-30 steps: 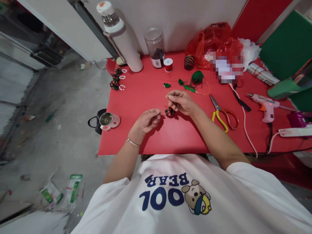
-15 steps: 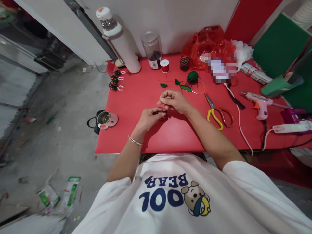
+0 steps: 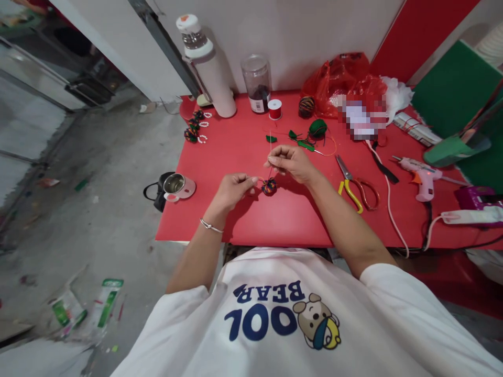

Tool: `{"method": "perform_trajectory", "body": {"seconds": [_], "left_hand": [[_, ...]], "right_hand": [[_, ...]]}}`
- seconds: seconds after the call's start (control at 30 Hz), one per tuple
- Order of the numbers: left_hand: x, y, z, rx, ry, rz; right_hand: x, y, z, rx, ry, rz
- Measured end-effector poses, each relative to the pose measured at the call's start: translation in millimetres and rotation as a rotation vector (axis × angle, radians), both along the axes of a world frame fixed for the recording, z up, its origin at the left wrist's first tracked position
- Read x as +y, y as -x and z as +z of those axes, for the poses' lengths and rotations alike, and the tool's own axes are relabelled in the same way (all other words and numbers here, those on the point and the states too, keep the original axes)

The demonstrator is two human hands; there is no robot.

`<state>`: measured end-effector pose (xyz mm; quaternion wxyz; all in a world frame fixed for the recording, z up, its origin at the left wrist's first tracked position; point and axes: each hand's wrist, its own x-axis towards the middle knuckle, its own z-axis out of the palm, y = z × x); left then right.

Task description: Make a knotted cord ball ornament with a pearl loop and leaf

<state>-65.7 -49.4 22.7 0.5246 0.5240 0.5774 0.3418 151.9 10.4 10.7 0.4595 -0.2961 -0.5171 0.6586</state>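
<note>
A small multicoloured yarn pompom (image 3: 269, 186) lies on the red table (image 3: 243, 220) between my hands. My right hand (image 3: 293, 163) is pinched on a thin thread that runs up from the pompom. My left hand (image 3: 234, 189) is pinched on the other thread end, just left of the pompom. Both hands hover low over the table's middle.
Yellow-handled scissors (image 3: 356, 183), a pink glue gun (image 3: 420, 173) and cables lie to the right. A white flask (image 3: 208, 65), a jar (image 3: 257, 84), a red thread spool (image 3: 274, 109), yarn balls (image 3: 317, 128) and a red bag (image 3: 346, 84) line the back. A metal cup (image 3: 175, 184) sits at the left edge.
My hands drew apart from the pompom, pulling thread out to each side. The pompom shows again between them. The view shifted slightly.
</note>
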Motion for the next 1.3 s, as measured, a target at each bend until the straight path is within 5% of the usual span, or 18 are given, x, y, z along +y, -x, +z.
{"method": "perform_trajectory", "body": {"seconds": [0.17,0.37,0.67,0.8,1.3], "left_hand": [[5,-12,-6.1,-0.3,0.129,-0.014],[7,-25,-5.9,-0.286,0.152,-0.133],[5,-27,-10.1,0.438,-0.503,-0.043],[4,-23,-15.6,0.552,-0.614,-0.018],[7,-16,-28.7,0.285,-0.412,0.105]], "right_hand": [[-6,4,5.0,-0.02,-0.024,0.051],[-11,7,7.8,-0.036,-0.037,0.02],[-7,16,-8.2,-0.051,0.01,-0.119],[-5,21,-19.4,-0.008,0.086,-0.134],[-9,22,-23.5,-0.078,0.184,-0.092]]}}
